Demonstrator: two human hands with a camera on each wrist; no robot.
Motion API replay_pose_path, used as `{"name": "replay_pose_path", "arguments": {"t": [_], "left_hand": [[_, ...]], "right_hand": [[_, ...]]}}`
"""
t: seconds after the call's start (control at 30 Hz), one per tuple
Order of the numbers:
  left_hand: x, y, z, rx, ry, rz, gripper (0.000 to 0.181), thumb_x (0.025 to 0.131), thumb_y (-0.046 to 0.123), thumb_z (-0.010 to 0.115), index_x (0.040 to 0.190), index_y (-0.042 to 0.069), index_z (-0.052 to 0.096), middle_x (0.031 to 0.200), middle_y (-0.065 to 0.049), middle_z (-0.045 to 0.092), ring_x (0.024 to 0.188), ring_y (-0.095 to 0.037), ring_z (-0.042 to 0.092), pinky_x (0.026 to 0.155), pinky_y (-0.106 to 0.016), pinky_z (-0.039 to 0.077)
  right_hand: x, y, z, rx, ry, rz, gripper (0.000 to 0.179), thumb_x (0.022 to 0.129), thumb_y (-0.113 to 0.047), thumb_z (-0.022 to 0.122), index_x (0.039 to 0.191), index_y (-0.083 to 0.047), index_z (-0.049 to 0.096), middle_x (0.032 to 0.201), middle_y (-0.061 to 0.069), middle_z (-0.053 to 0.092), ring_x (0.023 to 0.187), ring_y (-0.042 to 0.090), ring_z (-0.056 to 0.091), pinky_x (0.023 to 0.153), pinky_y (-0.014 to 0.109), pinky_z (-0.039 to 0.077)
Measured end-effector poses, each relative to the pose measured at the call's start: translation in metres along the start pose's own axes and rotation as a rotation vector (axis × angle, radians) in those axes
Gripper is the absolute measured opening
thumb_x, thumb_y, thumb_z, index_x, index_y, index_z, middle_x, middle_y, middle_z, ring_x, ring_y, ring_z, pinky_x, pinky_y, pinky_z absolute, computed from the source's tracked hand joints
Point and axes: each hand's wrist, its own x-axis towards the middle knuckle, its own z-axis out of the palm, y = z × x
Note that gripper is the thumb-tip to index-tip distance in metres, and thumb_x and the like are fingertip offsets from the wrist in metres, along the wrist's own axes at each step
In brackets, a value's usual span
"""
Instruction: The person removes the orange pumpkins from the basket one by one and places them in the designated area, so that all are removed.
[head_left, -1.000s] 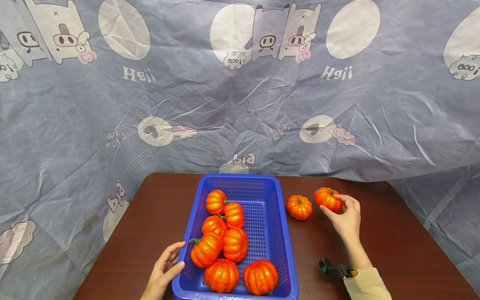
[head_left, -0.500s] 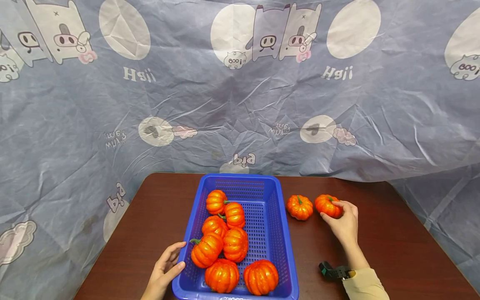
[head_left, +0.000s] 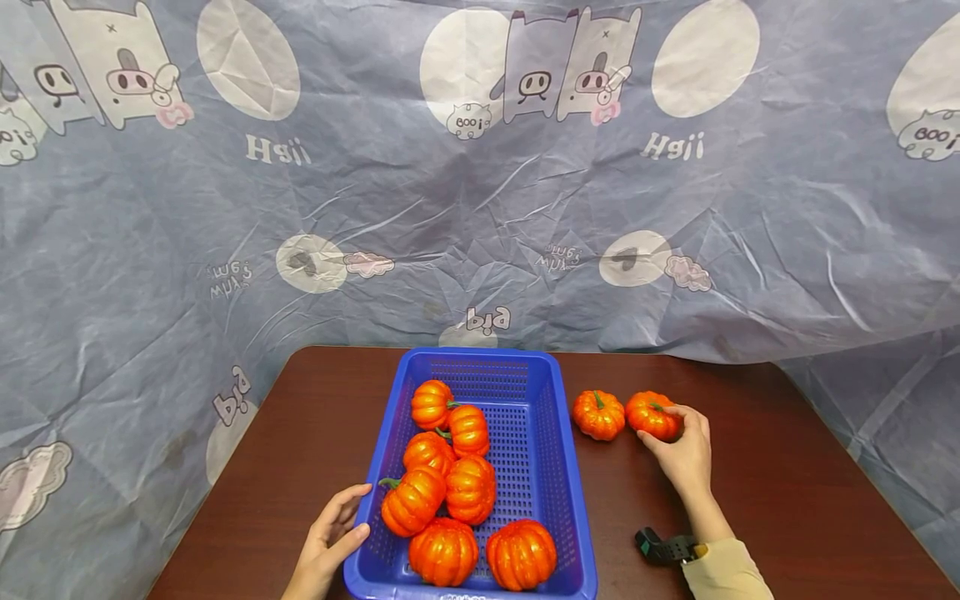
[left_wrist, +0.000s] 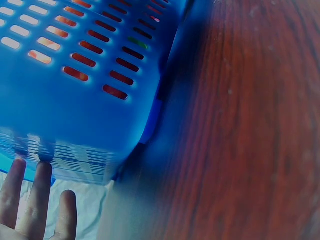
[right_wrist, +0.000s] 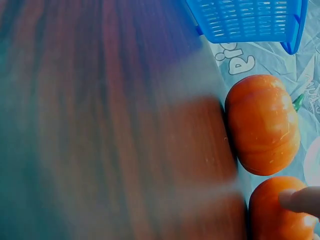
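Observation:
A small orange pumpkin point(head_left: 651, 415) with a green stem sits on the brown table, pinched between the thumb and fingers of my right hand point(head_left: 686, 450). To its left stands a second small pumpkin point(head_left: 598, 415), beside the blue basket. In the right wrist view, my thumb lies against the nearer pumpkin point(right_wrist: 272, 215). My left hand point(head_left: 324, 542) touches the left side of the blue basket point(head_left: 572, 500); the left wrist view shows its fingers point(left_wrist: 39, 200) extended against the basket wall. Inside the basket lie several orange pumpkins point(head_left: 470, 489), mostly along its left and near end.
The dark wooden table point(head_left: 255, 500) extends on both sides of the basket. A grey-blue printed cloth point(head_left: 480, 208) hangs behind the table's far edge. On my right wrist is a black strap point(head_left: 666, 546) with a small device.
My right hand has lowered the held pumpkin slightly toward me and onto the table, then shifted a little left with it, closer to the second pumpkin. The left hand and basket stayed put.

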Motion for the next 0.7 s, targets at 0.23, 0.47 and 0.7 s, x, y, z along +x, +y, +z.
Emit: {"name": "replay_pose_path", "arguments": {"t": [0.23, 0.47, 0.7], "left_hand": [[0.001, 0.000, 0.000, 0.001, -0.014, 0.024, 0.045, 0.091, -0.016, 0.038, 0.135, -0.011, 0.032, 0.128, -0.007, 0.055, 0.109, -0.017, 0.058, 0.081, -0.033, 0.053], [0.000, -0.002, -0.001, -0.006, -0.002, 0.008, 0.046, 0.090, -0.016, 0.038, 0.135, -0.010, 0.033, 0.128, -0.007, 0.056, 0.109, -0.018, 0.058, 0.080, -0.034, 0.054], [0.000, -0.001, 0.000, -0.005, -0.008, 0.015, 0.046, 0.090, -0.016, 0.038, 0.136, -0.009, 0.033, 0.128, -0.007, 0.055, 0.109, -0.018, 0.058, 0.080, -0.034, 0.054]], "right_hand": [[-0.003, -0.003, -0.001, 0.021, -0.009, 0.045, 0.061, 0.068, -0.005, 0.082, 0.119, 0.004, 0.048, 0.124, 0.024, 0.039, 0.111, 0.039, 0.043, 0.093, 0.047, 0.035], [-0.001, -0.013, -0.007, 0.011, -0.024, 0.058, 0.067, 0.071, -0.009, 0.080, 0.127, 0.003, 0.045, 0.126, 0.026, 0.038, 0.113, 0.040, 0.040, 0.095, 0.051, 0.032], [0.006, -0.036, -0.016, 0.019, -0.007, 0.027, 0.059, 0.075, -0.007, 0.076, 0.127, 0.001, 0.048, 0.127, 0.025, 0.041, 0.116, 0.040, 0.038, 0.095, 0.051, 0.032]]}}
